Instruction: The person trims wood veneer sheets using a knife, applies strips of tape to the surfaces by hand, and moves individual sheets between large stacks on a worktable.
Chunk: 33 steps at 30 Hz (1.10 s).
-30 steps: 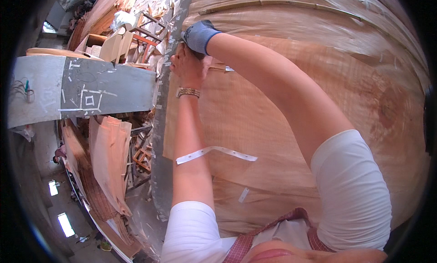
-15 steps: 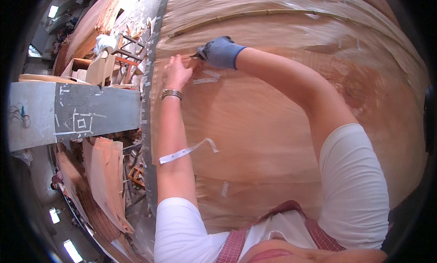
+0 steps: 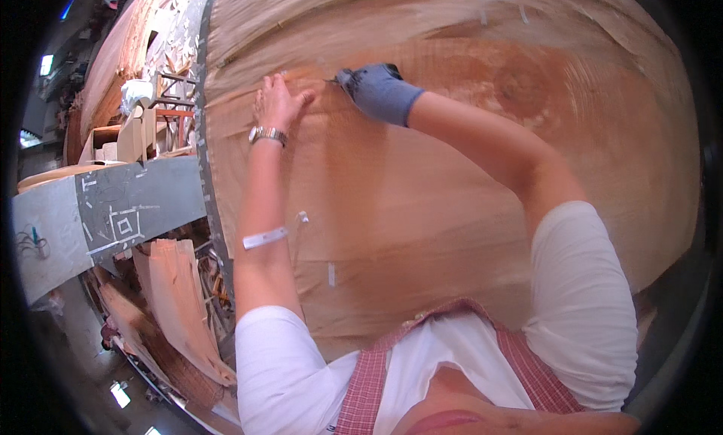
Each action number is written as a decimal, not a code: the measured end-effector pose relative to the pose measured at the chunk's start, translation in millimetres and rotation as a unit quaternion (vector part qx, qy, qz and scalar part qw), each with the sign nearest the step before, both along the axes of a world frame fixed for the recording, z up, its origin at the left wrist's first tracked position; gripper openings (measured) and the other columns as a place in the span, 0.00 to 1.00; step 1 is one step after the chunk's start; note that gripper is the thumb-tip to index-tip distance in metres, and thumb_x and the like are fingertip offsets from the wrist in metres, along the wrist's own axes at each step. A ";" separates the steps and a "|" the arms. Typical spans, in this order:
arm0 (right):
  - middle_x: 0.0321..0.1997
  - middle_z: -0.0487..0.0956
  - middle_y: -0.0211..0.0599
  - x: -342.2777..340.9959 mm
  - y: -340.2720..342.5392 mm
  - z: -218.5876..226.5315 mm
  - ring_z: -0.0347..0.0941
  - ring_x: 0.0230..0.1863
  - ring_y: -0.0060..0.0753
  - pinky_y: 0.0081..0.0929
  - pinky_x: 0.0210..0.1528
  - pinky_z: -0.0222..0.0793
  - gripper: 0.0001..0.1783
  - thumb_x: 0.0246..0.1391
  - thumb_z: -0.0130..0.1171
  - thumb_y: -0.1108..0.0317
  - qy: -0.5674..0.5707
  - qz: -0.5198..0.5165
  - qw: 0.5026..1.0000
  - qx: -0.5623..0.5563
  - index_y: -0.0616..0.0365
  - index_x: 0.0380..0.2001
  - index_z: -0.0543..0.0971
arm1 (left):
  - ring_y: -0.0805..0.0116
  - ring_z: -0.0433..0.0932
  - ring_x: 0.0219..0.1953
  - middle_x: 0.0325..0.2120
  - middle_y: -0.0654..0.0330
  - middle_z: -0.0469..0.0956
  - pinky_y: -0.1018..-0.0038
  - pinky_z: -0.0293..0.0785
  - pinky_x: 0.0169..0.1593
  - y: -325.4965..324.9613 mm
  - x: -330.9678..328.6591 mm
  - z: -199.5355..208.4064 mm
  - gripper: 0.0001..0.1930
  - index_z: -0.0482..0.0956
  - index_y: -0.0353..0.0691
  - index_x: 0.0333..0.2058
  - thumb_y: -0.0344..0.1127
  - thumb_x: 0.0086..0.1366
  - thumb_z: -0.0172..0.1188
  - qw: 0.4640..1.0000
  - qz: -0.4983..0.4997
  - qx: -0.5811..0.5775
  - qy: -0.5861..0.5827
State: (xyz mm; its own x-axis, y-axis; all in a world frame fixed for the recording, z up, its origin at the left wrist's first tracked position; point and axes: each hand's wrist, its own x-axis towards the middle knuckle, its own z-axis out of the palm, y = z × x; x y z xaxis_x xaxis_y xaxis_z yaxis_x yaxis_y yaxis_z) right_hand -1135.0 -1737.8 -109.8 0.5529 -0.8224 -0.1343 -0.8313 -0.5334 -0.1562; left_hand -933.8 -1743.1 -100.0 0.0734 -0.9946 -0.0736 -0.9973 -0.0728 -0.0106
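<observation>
My left hand [image 3: 277,103] is bare and lies flat with its fingers apart on a wide sheet of brown wood veneer [image 3: 422,209]. A metal-banded watch [image 3: 267,136] is on that wrist, and a white paper tape strip [image 3: 263,238] clings to the forearm. Just to its right, my right hand [image 3: 379,93], in a blue-grey work glove, is closed round a small hand tool with a thin dark tip [image 3: 330,80]. The tip points left at the veneer, near my left thumb. The glove hides the rest of the tool.
White tape pieces [image 3: 331,274] stick to the veneer. A long thin strip [image 3: 294,18] crosses its far part. Left of the table's grey edge [image 3: 205,134] stand a grey bench [image 3: 154,201], stacked veneer sheets [image 3: 177,292] and a metal frame with scraps [image 3: 175,103].
My view has shifted over the veneer. The hands have moved slightly apart, and my left fingers now lie spread flatter. Tape pieces seen beside the hands earlier no longer show there.
</observation>
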 end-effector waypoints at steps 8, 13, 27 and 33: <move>0.45 0.81 0.44 -50.1 84.5 -4.8 0.81 0.41 0.41 0.43 0.29 0.75 0.14 0.55 0.54 0.68 -0.007 -0.037 0.999 -0.033 0.58 0.45 0.75 | 0.49 0.56 0.68 0.66 0.46 0.56 0.59 0.52 0.69 23.9 -31.9 -25.3 0.45 0.62 0.39 0.64 0.60 0.54 0.65 0.990 -0.124 0.053 0.047; 0.33 0.83 0.44 -101.5 169.0 -1.5 0.82 0.32 0.40 0.44 0.19 0.70 0.19 0.56 0.52 0.67 0.060 -0.128 0.981 0.131 0.60 0.50 0.66 | 0.50 0.52 0.69 0.68 0.45 0.53 0.59 0.50 0.69 26.2 -15.5 -21.5 0.48 0.59 0.44 0.66 0.62 0.52 0.65 0.994 -0.086 0.059 0.043; 0.32 0.81 0.41 -43.8 162.9 19.2 0.80 0.34 0.46 0.44 0.33 0.73 0.07 0.56 0.52 0.63 -0.161 0.123 0.979 -0.016 0.51 0.35 0.76 | 0.49 0.53 0.68 0.67 0.44 0.52 0.56 0.52 0.68 261.4 70.3 1.9 0.50 0.54 0.41 0.67 0.59 0.52 0.67 0.987 0.076 0.052 0.133; 0.26 0.80 0.34 78.9 129.0 2.5 0.79 0.31 0.41 0.43 0.29 0.69 0.06 0.55 0.53 0.59 -0.051 0.302 0.949 -0.069 0.43 0.33 0.77 | 0.38 0.51 0.67 0.66 0.38 0.51 0.53 0.49 0.67 250.1 63.9 -15.4 0.57 0.52 0.55 0.69 0.66 0.43 0.70 0.993 0.074 0.065 0.062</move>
